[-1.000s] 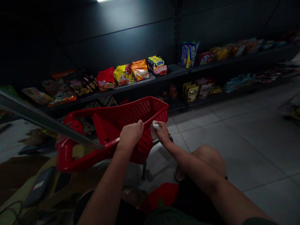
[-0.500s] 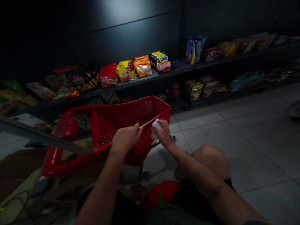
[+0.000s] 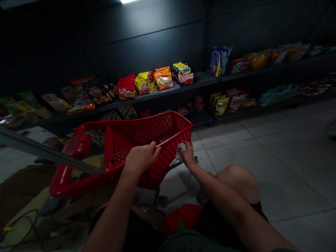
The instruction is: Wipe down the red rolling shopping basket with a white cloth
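Note:
A red plastic shopping cart basket stands in front of me on the tiled floor. My left hand is closed over the near rim of the basket, fingers curled on its edge. My right hand is closed on a small white cloth, pressed against the outer side wall of the basket near its right corner. My bare knee is raised below the right arm.
Dark shelves along the wall hold rows of snack packets. A grey metal rail crosses at the left. Flattened cardboard and cables lie at lower left. Pale floor tiles spread to the right.
My right hand with the white cloth has slid down from the basket's rim onto its outer side wall. The left hand keeps its hold on the rim.

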Demonstrator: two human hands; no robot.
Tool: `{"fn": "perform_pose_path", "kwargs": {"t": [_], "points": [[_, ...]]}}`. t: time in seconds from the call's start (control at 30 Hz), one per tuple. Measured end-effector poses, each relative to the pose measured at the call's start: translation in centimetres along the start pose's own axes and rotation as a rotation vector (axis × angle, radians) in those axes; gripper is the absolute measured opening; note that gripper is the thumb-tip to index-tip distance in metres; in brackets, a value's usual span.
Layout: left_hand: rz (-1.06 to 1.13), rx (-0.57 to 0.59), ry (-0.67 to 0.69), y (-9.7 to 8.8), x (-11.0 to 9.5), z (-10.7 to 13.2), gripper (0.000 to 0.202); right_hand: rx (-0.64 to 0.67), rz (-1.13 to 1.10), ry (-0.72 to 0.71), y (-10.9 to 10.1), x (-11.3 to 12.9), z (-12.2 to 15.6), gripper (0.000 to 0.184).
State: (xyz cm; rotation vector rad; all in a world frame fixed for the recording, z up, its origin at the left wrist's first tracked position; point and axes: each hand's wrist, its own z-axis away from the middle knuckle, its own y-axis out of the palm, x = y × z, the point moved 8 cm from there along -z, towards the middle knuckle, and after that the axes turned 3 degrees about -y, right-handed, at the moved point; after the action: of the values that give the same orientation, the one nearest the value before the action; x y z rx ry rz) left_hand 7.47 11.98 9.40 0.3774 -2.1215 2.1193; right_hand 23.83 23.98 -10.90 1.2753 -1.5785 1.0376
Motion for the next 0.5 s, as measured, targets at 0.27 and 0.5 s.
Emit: {"fn": "perform_pose_path", "kwargs": {"t": [0.27, 0.5], "points": [[-0.013, 0.041, -0.033, 0.1, 0.2, -0.1, 0.050, 0.097, 0.003, -0.057, 0.0, -0.6, 0.4, 0.028], [-0.021, 0.046, -0.032, -0.2, 0.1, 0.0, 0.050, 0.017, 0.035, 0.029, -0.4, -2.0, -0.3, 0.031]]}}
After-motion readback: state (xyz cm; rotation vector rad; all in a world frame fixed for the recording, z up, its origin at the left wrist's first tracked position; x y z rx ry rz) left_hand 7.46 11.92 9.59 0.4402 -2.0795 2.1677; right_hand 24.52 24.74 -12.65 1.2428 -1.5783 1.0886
